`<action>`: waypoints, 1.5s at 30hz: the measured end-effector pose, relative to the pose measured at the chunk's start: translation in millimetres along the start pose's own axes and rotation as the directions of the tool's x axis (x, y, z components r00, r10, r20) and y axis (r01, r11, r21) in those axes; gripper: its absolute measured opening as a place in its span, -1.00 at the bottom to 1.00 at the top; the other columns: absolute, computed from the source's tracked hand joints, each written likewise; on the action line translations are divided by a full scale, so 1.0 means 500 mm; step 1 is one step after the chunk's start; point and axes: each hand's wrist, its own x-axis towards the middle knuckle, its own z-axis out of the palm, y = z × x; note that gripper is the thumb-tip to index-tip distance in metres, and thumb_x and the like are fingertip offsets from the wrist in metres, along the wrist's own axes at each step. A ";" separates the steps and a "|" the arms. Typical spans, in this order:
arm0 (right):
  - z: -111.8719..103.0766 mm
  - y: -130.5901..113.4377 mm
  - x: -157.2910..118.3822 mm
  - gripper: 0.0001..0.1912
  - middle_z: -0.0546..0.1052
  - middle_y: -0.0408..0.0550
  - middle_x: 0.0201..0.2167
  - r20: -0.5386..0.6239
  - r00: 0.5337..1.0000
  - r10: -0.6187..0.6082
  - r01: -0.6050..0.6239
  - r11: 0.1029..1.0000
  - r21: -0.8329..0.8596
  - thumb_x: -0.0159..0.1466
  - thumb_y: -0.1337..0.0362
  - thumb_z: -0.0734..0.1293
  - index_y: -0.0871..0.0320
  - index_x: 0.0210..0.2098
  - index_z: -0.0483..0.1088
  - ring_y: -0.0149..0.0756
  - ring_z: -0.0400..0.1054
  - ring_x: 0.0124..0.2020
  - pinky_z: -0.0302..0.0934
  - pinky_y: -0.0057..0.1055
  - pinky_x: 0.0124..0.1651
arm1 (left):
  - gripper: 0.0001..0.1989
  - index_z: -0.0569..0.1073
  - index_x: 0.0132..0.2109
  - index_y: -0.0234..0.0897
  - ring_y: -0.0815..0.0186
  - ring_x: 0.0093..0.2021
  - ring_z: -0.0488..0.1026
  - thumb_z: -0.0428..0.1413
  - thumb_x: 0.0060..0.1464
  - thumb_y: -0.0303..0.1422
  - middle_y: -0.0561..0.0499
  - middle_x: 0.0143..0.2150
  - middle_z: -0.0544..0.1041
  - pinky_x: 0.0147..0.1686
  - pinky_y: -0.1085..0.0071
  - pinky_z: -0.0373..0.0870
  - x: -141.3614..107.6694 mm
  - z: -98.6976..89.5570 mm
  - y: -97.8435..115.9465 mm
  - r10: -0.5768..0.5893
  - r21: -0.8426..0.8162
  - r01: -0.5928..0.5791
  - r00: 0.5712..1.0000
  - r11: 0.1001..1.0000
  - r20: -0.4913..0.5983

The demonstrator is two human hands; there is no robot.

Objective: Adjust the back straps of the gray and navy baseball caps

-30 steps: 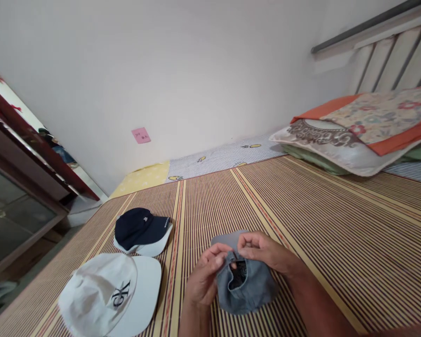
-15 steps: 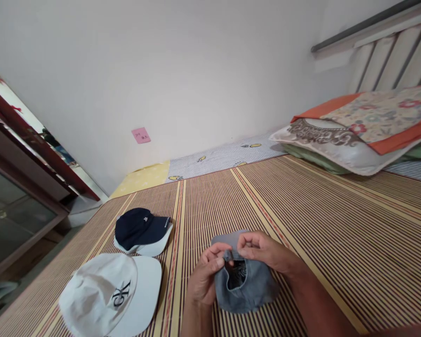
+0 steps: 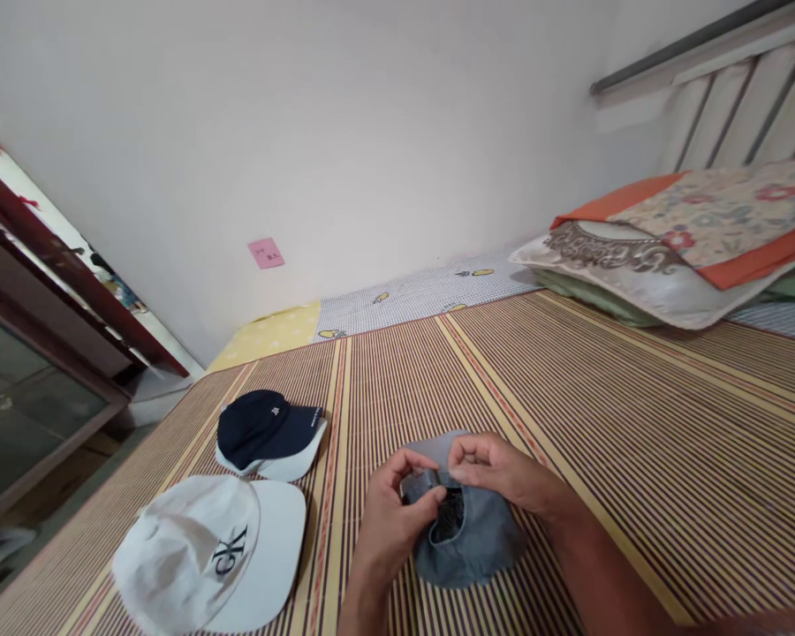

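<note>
The person's left hand (image 3: 396,515) has shifted its thumb right, across the rear opening of the grey cap (image 3: 480,549); the right hand (image 3: 500,471) has held position. Strap handling therefore appears unfinished. Both hands pinch narrowly at the strap (image 3: 427,482). The cap sits on the striped mat (image 3: 609,424), crown between the forearms, brim on the far side.

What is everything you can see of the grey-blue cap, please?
The grey-blue cap looks like soft, slightly creased fabric, with a paler brim pointing away from the person. Its rear opening faces them, showing a dark, patterned inside. The left hand and right hand pinch it at the strap across that opening. It appears to rest on the striped mat; its front is hidden.
</note>
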 end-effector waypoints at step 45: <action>-0.038 0.003 -0.027 -0.57 0.51 -0.16 -0.41 -0.005 0.996 0.094 -0.090 0.965 0.245 0.18 -0.09 0.51 0.19 -0.31 0.52 -0.43 0.29 -0.43 0.07 -0.47 -0.34 | -0.58 0.47 -0.34 -0.34 0.51 -0.58 0.27 0.47 -0.16 -0.16 0.10 -0.51 0.44 -0.56 0.59 0.16 -0.003 -0.071 -0.038 -0.171 -0.383 0.309 0.920 0.870 0.353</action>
